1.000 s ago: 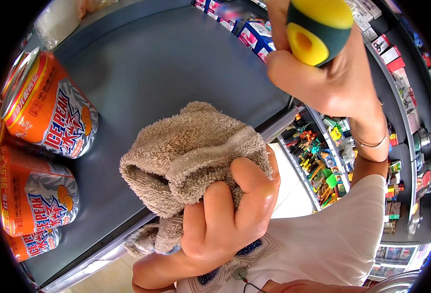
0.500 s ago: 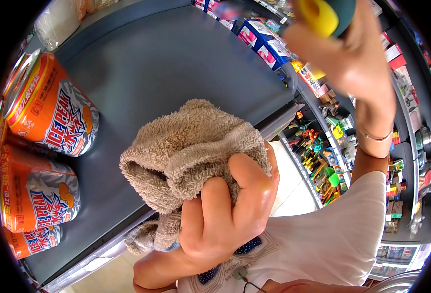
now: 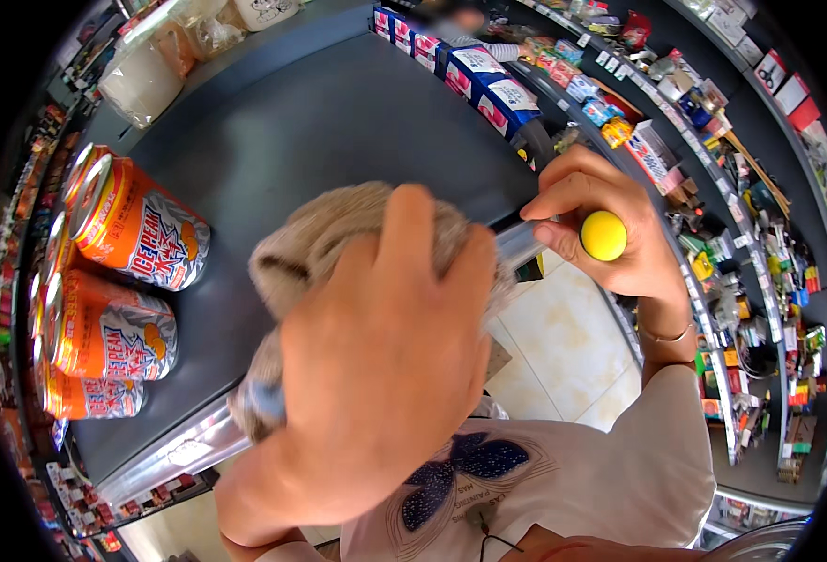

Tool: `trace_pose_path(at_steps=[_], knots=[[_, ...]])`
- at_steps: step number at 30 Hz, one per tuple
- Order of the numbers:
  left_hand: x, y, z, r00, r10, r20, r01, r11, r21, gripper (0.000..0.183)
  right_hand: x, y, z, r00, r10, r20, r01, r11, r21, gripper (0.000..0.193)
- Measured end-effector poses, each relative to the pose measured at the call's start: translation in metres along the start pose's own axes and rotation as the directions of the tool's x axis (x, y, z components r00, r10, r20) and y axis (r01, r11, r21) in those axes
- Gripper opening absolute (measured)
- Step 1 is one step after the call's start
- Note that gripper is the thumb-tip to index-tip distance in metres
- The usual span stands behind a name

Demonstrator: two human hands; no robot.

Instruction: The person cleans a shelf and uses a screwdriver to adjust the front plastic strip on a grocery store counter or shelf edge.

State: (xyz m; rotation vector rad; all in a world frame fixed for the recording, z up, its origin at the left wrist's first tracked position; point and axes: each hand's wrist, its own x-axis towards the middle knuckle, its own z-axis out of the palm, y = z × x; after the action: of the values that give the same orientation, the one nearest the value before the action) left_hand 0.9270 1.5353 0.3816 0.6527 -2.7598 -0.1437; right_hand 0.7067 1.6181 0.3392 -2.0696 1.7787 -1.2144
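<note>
A beige terry cloth (image 3: 324,234) lies bunched on the dark grey shelf (image 3: 329,112), near its front edge. My left hand (image 3: 385,347), slightly blurred, covers much of the cloth and grips it, fingers over the top. At the shelf's front right corner is my right hand (image 3: 624,220), closed round an object with a round yellow end (image 3: 603,235); the rest of that object is mostly hidden. The thumb and fingertips of this hand also meet the shelf's edge strip (image 3: 518,244).
Several orange and silver drink cans (image 3: 146,229) stand grouped at the shelf's left end. Clear-wrapped white items (image 3: 141,80) sit at the back left. Blue and pink boxes (image 3: 488,89) line the right side, beside shelves of small goods. Tiled floor (image 3: 563,342) shows below.
My right hand has come down from the upper right to the shelf's front corner, still holding the yellow-ended object. My left hand has turned over onto the cloth, back upward. The view has shifted.
</note>
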Motion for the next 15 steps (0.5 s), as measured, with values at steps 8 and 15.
trace_pose_path(at_steps=[8,15], knots=[[0.073,0.01,0.009,0.979,0.12,0.165,-0.115,0.993,-0.041,0.027,-0.022,0.034,0.03,0.925,-0.014,-0.38,0.088,0.98,0.177,0.023],[0.086,-0.023,-0.053,0.928,0.154,0.339,-0.063,0.962,-0.266,0.035,-0.027,0.036,0.036,0.894,-0.086,-0.44,0.192,0.96,0.202,0.016]])
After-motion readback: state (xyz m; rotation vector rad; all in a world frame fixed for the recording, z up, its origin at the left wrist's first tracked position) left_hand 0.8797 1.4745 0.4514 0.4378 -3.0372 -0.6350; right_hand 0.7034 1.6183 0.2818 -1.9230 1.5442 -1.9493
